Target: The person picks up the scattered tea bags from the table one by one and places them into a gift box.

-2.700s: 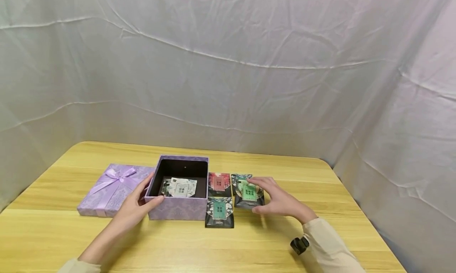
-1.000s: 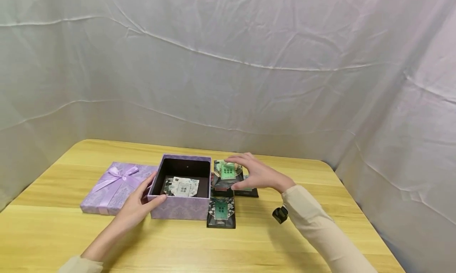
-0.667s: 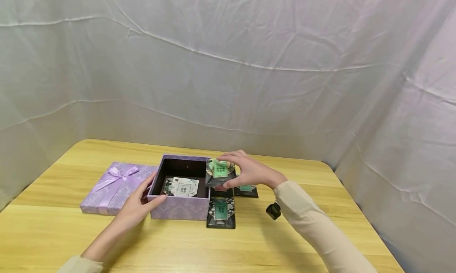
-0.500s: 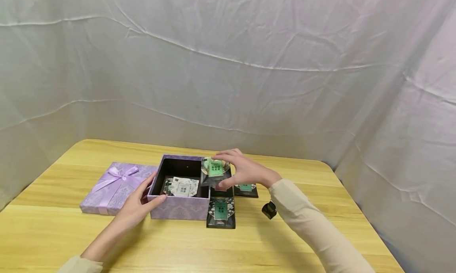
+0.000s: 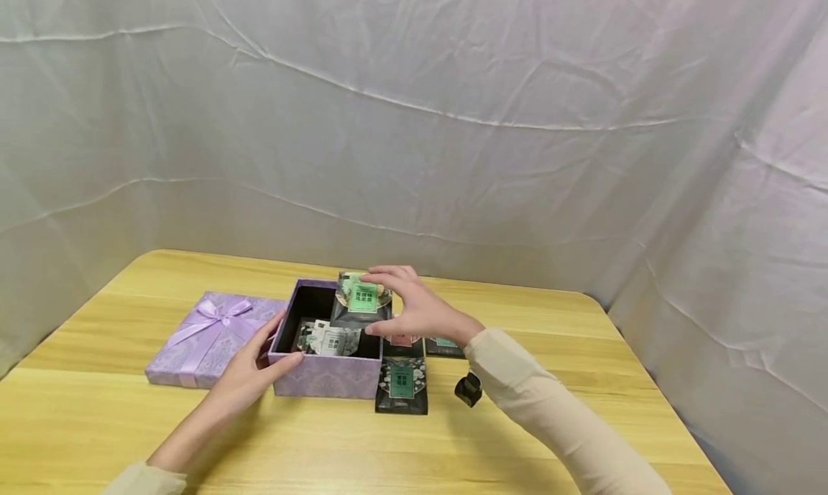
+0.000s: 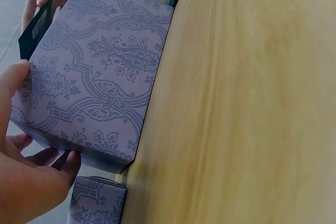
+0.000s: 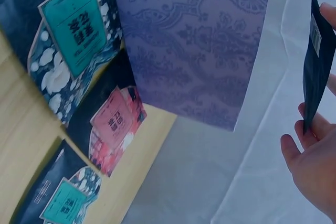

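Clearly, the right hand (image 5: 417,304) pinches a green-labelled packet (image 5: 359,301). Below this grip, the purple box (image 5: 326,376), held by the left hand (image 5: 254,366), is partly hidden.

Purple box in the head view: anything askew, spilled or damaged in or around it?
Nothing looks spilled or damaged. Only the packets inside the purple box look slightly askew, overlapping instead of being stacked squarely.
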The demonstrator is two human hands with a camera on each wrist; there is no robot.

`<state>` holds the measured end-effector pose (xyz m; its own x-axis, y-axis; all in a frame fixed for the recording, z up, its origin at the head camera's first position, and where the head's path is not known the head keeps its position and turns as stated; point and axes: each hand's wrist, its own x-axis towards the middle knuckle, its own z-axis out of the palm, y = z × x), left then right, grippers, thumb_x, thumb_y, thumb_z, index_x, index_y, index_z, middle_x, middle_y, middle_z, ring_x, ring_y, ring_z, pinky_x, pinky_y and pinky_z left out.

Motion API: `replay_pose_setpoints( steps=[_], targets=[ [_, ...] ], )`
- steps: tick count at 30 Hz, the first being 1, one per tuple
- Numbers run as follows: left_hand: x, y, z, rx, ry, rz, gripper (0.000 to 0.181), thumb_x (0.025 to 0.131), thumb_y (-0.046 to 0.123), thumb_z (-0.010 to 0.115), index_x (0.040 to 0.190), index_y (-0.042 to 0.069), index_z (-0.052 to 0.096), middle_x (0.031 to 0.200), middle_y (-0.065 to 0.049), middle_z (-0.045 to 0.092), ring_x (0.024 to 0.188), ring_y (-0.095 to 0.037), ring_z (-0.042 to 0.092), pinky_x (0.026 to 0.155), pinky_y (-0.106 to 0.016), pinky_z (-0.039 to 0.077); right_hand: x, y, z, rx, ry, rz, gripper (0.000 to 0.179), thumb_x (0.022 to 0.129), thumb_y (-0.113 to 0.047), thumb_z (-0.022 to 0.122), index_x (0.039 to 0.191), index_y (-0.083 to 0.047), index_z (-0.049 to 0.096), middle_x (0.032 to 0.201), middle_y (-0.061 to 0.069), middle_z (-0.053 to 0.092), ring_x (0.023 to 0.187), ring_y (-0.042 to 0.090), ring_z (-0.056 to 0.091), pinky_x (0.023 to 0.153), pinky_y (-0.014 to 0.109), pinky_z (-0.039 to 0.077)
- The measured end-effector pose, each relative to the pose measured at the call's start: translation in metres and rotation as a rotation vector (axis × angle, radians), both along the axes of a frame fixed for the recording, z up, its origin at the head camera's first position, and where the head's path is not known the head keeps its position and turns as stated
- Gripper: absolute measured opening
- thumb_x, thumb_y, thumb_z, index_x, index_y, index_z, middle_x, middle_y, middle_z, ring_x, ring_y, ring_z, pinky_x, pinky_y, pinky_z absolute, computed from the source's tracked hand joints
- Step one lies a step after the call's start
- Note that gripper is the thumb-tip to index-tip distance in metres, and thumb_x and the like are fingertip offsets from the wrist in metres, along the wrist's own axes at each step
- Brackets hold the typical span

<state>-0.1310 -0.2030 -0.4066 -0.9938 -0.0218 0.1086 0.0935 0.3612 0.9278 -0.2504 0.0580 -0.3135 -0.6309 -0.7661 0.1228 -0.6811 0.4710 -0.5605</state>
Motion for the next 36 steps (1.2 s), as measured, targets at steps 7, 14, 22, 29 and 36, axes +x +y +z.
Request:
replay_pose_setpoints(
  steps=[7,14,22,29,36],
  targets=[
    [0.0,0.0,0.001,-0.003,-0.011,0.008,0.079,0.093,0.024,0.066,0.155,0.009,0.018,0.145,-0.031,0.036,0.125,-0.041,0.046,0.099,-0.043,0.041,0.0,-0.015,-0.002,-0.001,-0.053,0.0,0.073,0.081,-0.034,0.077,0.146,-0.023,0.044,0.152,0.0,0.034,0.133,0.018,0.03,0.103,0.053,0.033],
    [-0.001,-0.001,0.0,0.014,-0.004,0.004,0.079,0.093,0.022,0.065,0.155,0.009,0.018,0.143,-0.033,0.037,0.124,-0.041,0.046,0.088,-0.017,0.041,-0.007,-0.027,-0.012,-0.008,-0.075,-0.006,0.073,0.081,-0.036,0.076,0.146,-0.024,0.044,0.151,0.001,0.036,0.136,0.022,0.031,0.106,0.052,0.031],
    [0.0,-0.002,-0.001,0.019,-0.011,-0.008,0.079,0.094,0.022,0.065,0.155,0.009,0.017,0.142,-0.033,0.038,0.124,-0.042,0.047,0.088,-0.02,0.043,-0.013,-0.042,-0.02,0.054,-0.09,0.01,0.072,0.082,-0.038,0.076,0.146,-0.024,0.044,0.151,0.0,0.036,0.137,0.02,0.03,0.107,0.048,0.032],
    [-0.001,-0.001,-0.001,0.029,0.0,-0.021,0.078,0.094,0.021,0.064,0.155,0.009,0.017,0.145,-0.032,0.035,0.125,-0.042,0.045,0.086,-0.016,0.041,-0.011,-0.049,-0.026,0.086,-0.115,0.023,0.071,0.082,-0.038,0.077,0.145,-0.023,0.046,0.151,0.001,0.036,0.137,0.021,0.029,0.106,0.048,0.032],
    [-0.002,-0.001,0.0,0.026,0.012,-0.023,0.077,0.094,0.02,0.064,0.155,0.008,0.018,0.145,-0.032,0.035,0.125,-0.04,0.045,0.085,-0.015,0.041,-0.008,-0.053,-0.03,0.085,-0.162,0.014,0.071,0.082,-0.037,0.077,0.144,-0.026,0.046,0.153,0.0,0.032,0.138,0.019,0.026,0.106,0.048,0.032]
  ],
)
